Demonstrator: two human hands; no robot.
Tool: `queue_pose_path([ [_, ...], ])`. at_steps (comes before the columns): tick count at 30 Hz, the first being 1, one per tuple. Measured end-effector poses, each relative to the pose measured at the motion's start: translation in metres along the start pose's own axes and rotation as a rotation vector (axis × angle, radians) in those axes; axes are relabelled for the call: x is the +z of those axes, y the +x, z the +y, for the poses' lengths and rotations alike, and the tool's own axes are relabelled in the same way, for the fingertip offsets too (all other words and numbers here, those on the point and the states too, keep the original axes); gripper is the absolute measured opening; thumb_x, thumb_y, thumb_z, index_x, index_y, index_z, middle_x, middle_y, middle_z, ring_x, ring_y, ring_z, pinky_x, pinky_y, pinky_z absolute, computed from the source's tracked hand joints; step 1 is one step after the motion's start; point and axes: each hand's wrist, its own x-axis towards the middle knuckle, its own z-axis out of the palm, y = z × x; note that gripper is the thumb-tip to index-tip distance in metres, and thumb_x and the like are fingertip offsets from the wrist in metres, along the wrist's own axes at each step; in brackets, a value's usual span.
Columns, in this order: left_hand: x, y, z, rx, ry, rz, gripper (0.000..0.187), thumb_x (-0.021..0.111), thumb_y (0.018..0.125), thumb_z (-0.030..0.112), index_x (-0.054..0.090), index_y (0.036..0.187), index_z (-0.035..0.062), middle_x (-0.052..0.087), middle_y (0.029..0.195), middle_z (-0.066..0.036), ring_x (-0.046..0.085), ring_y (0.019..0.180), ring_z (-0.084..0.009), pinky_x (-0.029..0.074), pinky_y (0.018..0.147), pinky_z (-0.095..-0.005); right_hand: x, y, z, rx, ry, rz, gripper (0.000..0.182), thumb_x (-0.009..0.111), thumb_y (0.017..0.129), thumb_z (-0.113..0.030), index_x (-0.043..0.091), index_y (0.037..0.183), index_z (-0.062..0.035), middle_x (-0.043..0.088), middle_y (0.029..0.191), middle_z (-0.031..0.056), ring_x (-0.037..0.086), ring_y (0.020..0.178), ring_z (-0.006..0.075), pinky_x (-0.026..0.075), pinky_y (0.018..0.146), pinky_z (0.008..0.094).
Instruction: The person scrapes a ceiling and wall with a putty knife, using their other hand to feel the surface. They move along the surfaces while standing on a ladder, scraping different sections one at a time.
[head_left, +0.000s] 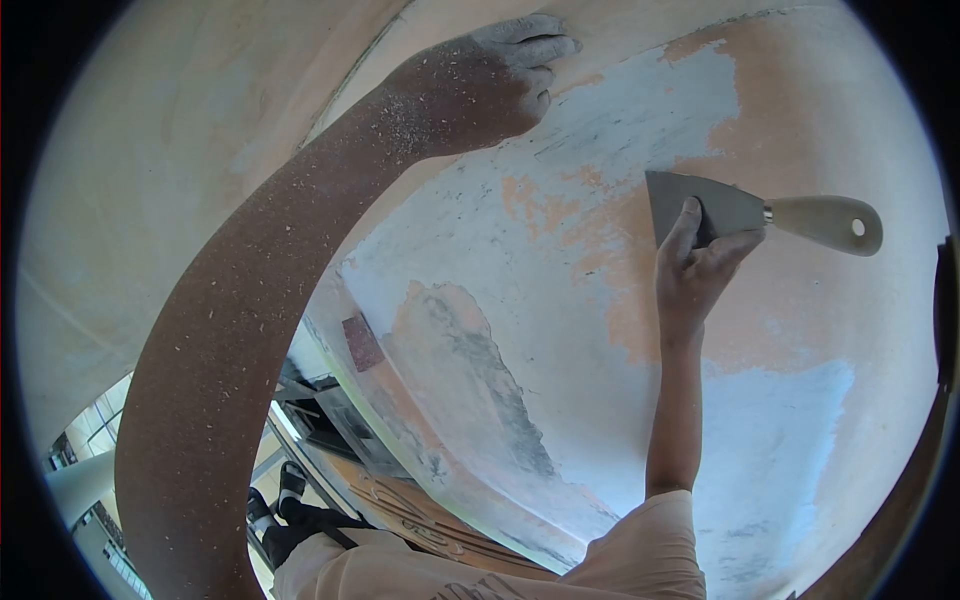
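My right hand (695, 265) grips a putty knife (735, 208) by its broad grey blade, with the thumb on the near face. The blade's wide edge faces left, close over the patched surface (570, 300), and the pale handle (830, 222) with its hanging hole points right. Up at the top, my left hand (515, 70) rests against the upper part of the same surface. White dust coats its fingers, some stretched out and some bent. Dust flecks also cover the left forearm. White filler patches lie over peach-coloured areas, with a dark grey streak lower down.
A small dark red piece (362, 343) lies near the lower left edge of the curved surface. Below are a dark boxy object (350, 430), brown boards (430, 520) and my feet in sandals. A large curved pale panel (130, 220) rises at the left.
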Motion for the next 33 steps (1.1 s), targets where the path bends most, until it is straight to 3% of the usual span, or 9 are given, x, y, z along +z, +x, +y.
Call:
queue_pose_path([
  [2, 0.0, 0.003, 0.001, -0.009, 0.011, -0.039, 0.013, 0.067, 0.071, 0.013, 0.061, 0.061, 0.0072, 0.064, 0.08, -0.003, 0.046, 0.119, -0.02, 0.032, 0.108, -0.0306, 0.007, -0.006, 0.005, -0.302, -0.062, 0.008, 0.045, 0.057, 0.087, -0.005, 0.027, 0.117, 0.008, 0.05, 0.103, 0.0273, 0.059, 0.09, 0.0317, 0.051, 0.068, 0.0367],
  [6, -0.003, 0.002, -0.001, 0.006, 0.003, -0.056, 0.013, 0.066, 0.072, 0.011, 0.061, 0.061, 0.0071, 0.063, 0.078, -0.003, 0.046, 0.119, -0.02, 0.032, 0.108, -0.0301, -0.002, 0.006, -0.003, 0.142, 0.169, 0.046, 0.042, 0.056, 0.087, -0.004, 0.028, 0.117, 0.0072, 0.049, 0.105, 0.0279, 0.058, 0.093, 0.0306, 0.051, 0.071, 0.0355],
  [9, 0.001, 0.003, -0.001, 0.012, 0.009, -0.034, 0.013, 0.066, 0.071, 0.011, 0.061, 0.061, 0.0071, 0.063, 0.077, -0.002, 0.047, 0.118, -0.0202, 0.032, 0.109, -0.0301, 0.01, 0.001, -0.006, -0.367, -0.076, 0.057, 0.036, 0.051, 0.087, 0.0, 0.027, 0.111, 0.0118, 0.055, 0.084, 0.0269, 0.064, 0.064, 0.0341, 0.051, 0.053, 0.0358],
  [18, 0.007, 0.001, 0.0, -0.011, 0.02, 0.033, 0.014, 0.064, 0.073, 0.01, 0.06, 0.06, 0.0072, 0.061, 0.074, -0.002, 0.048, 0.117, -0.019, 0.032, 0.109, -0.0296, 0.005, 0.007, 0.001, -0.087, 0.051, 0.134, 0.038, 0.055, 0.086, -0.001, 0.026, 0.109, 0.0099, 0.055, 0.074, 0.0219, 0.061, 0.054, 0.0327, 0.049, 0.047, 0.0364],
  [21, 0.002, 0.002, -0.001, 0.028, 0.08, -0.039, 0.014, 0.064, 0.072, 0.01, 0.059, 0.059, 0.0076, 0.061, 0.074, -0.002, 0.049, 0.116, -0.0195, 0.032, 0.109, -0.0298, 0.008, -0.011, -0.003, -0.156, -0.027, -0.069, 0.041, 0.054, 0.088, -0.005, 0.027, 0.115, 0.0091, 0.05, 0.101, 0.0253, 0.058, 0.088, 0.0296, 0.05, 0.07, 0.0361],
  [22, 0.005, 0.002, -0.001, 0.023, 0.053, -0.002, 0.014, 0.064, 0.072, 0.01, 0.059, 0.059, 0.0078, 0.061, 0.074, -0.002, 0.049, 0.116, -0.0195, 0.032, 0.109, -0.0297, 0.006, 0.0, -0.003, -0.196, -0.045, -0.012, 0.038, 0.055, 0.086, -0.002, 0.027, 0.108, 0.0117, 0.055, 0.072, 0.0239, 0.06, 0.053, 0.0369, 0.049, 0.046, 0.0389],
  [26, 0.002, 0.002, -0.001, 0.025, 0.037, -0.02, 0.014, 0.064, 0.072, 0.011, 0.06, 0.059, 0.0088, 0.062, 0.074, -0.002, 0.049, 0.115, -0.0192, 0.032, 0.109, -0.0295, 0.012, -0.002, -0.013, -0.275, -0.06, 0.013, 0.036, 0.054, 0.087, -0.002, 0.027, 0.108, 0.0118, 0.056, 0.073, 0.0225, 0.061, 0.053, 0.0336, 0.048, 0.044, 0.0381],
  [29, -0.001, 0.001, -0.002, 0.042, 0.05, -0.022, 0.013, 0.064, 0.072, 0.011, 0.06, 0.059, 0.0091, 0.062, 0.075, -0.002, 0.049, 0.115, -0.019, 0.032, 0.109, -0.0295, 0.008, 0.007, -0.009, -0.028, 0.042, 0.052, 0.038, 0.054, 0.087, -0.002, 0.027, 0.109, 0.0125, 0.056, 0.073, 0.0229, 0.061, 0.054, 0.0346, 0.048, 0.045, 0.0385],
  [33, 0.006, 0.002, -0.002, 0.021, 0.044, 0.034, 0.013, 0.064, 0.071, 0.012, 0.06, 0.059, 0.0092, 0.063, 0.075, -0.001, 0.05, 0.114, -0.0185, 0.032, 0.108, -0.0289, 0.017, 0.001, -0.01, -0.357, -0.046, 0.035, 0.032, 0.054, 0.087, -0.002, 0.03, 0.105, 0.011, 0.056, 0.077, 0.0243, 0.062, 0.056, 0.0359, 0.049, 0.047, 0.0382],
])
